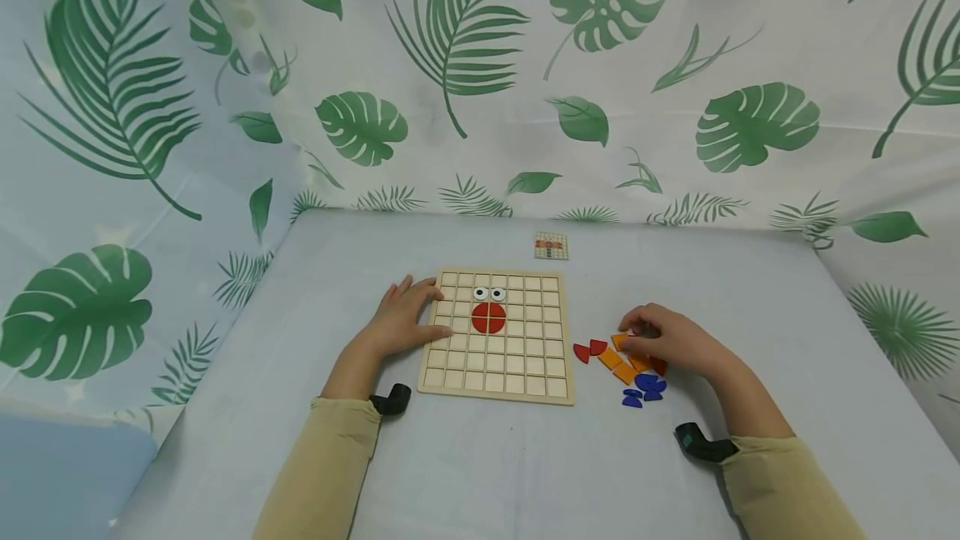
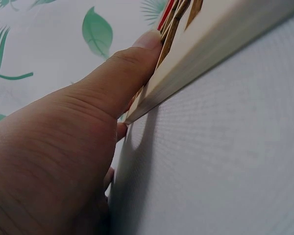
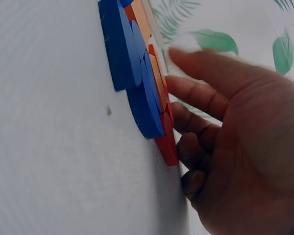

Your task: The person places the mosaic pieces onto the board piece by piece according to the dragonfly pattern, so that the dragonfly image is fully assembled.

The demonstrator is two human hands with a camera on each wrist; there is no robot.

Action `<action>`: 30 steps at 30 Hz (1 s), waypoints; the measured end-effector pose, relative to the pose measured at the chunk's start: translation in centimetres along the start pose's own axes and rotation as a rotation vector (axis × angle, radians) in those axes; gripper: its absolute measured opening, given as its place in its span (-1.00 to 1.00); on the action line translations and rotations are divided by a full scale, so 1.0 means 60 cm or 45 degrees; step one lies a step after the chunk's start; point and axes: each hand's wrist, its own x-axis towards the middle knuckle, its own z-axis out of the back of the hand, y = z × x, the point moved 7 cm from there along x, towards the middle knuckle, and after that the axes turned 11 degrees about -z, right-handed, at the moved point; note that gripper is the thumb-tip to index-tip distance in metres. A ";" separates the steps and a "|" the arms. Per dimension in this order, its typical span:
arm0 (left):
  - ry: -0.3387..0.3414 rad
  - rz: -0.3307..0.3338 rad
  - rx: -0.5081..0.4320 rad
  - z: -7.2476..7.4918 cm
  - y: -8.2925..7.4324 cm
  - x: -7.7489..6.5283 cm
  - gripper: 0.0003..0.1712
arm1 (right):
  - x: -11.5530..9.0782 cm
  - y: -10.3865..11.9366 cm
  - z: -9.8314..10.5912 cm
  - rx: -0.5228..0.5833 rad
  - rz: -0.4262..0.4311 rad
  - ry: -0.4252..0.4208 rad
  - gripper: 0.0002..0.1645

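Observation:
In the head view my left hand point(image 1: 401, 317) rests at the left edge of a wooden grid board point(image 1: 525, 348), fingers spread. Its thumb point(image 2: 132, 61) lies straight on the rim in the left wrist view. Two white eye pieces point(image 1: 490, 293) and a round of red quarter pieces point(image 1: 488, 318) sit on the board. My right hand point(image 1: 675, 338) hovers low over a loose group of orange pieces point(image 1: 611, 358), red pieces point(image 1: 582, 352) and blue pieces point(image 1: 647, 383). Its fingers bend loosely beside them; no piece shows between thumb and fingers in the right wrist view. The hand partly hides the group.
A small pattern card point(image 1: 551, 246) lies behind the board. The white tabletop point(image 1: 465, 465) extends in front. Leaf-printed cloth point(image 1: 480, 65) surrounds the table at the back and sides. Black wrist devices point(image 1: 701, 442) sit at both sleeves.

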 end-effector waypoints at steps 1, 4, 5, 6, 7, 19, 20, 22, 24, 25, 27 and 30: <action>0.000 0.001 0.000 0.000 0.000 0.000 -0.31 | 0.000 0.000 0.000 0.005 0.000 0.001 -0.63; -0.003 -0.001 -0.002 0.000 0.000 0.000 -0.30 | 0.000 0.002 -0.001 0.006 0.013 0.011 -0.63; -0.004 -0.002 -0.003 0.000 0.001 0.000 -0.30 | 0.001 0.003 -0.001 0.004 0.012 0.007 -0.64; -0.005 -0.003 -0.005 0.001 0.001 0.000 -0.30 | 0.001 0.003 -0.001 -0.003 0.010 0.004 -0.65; -0.006 -0.003 -0.006 0.000 0.001 0.001 -0.30 | 0.002 0.004 -0.001 -0.009 0.007 -0.004 -0.66; -0.013 -0.003 0.013 -0.006 0.011 0.003 -0.32 | 0.009 0.001 -0.005 -0.078 -0.043 -0.017 -0.64; -0.014 -0.003 0.013 -0.007 0.011 0.003 -0.33 | 0.010 0.001 -0.006 -0.083 -0.044 -0.019 -0.64; -0.016 -0.002 0.012 -0.007 0.012 0.004 -0.33 | 0.012 0.000 -0.006 -0.096 -0.043 -0.024 -0.64; -0.015 -0.001 0.014 -0.007 0.013 0.004 -0.33 | 0.012 -0.001 -0.006 -0.106 -0.037 -0.027 -0.64; -0.015 -0.001 0.013 -0.007 0.013 0.005 -0.33 | 0.012 -0.001 -0.006 -0.111 -0.032 -0.031 -0.64; -0.015 0.002 0.015 -0.007 0.013 0.005 -0.33 | 0.012 0.000 -0.005 -0.112 -0.026 -0.037 -0.64; -0.013 0.003 0.017 -0.007 0.013 0.005 -0.33 | 0.009 0.001 -0.002 -0.104 -0.028 -0.051 -0.62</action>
